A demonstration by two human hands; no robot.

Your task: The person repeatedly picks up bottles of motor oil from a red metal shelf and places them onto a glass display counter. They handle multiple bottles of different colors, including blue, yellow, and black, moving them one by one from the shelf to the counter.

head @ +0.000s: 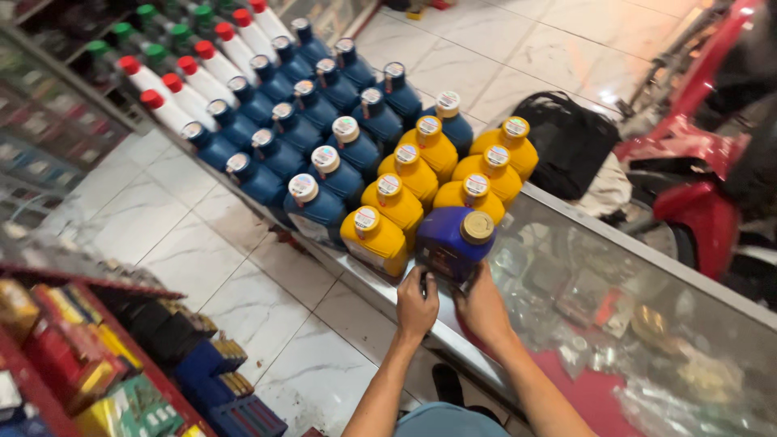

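**Currently in hand: one blue bottle at the near edge of the glass counter**

Item: a dark blue bottle (pixel 449 241) with a gold cap, standing on the glass counter (pixel 647 267) at its near edge, just beside the front yellow bottle (pixel 374 239) and in front of the other yellow ones.

Hands: the left hand (pixel 417 306) is closed around the lower left side of the blue bottle, with something dark and narrow showing at its fingers; what that is cannot be told. The right hand (pixel 483 307) grasps the lower right side, fingers wrapped toward the base. Both forearms reach up from the bottom of the view.

Neighbouring stock: yellow bottles (pixel 453 162) in short rows behind; blue bottles with pale caps (pixel 324 121) further along toward the far left corner; white bottles with red caps (pixel 194 77) and a few green-capped ones beyond those. A black bag (pixel 566 137) lies on the floor past the counter's far edge, and a red motorbike (pixel 704 186) stands at the right.

Handling note (judgement): a low two-handed grip leaves a tall, full bottle top-heavy, so keeping it upright and pressing evenly from both sides would serve best. Seating it square, flush with the front yellow bottle and clear of the counter's edge, looks like the care needed; a nudge sideways could topple the packed row.
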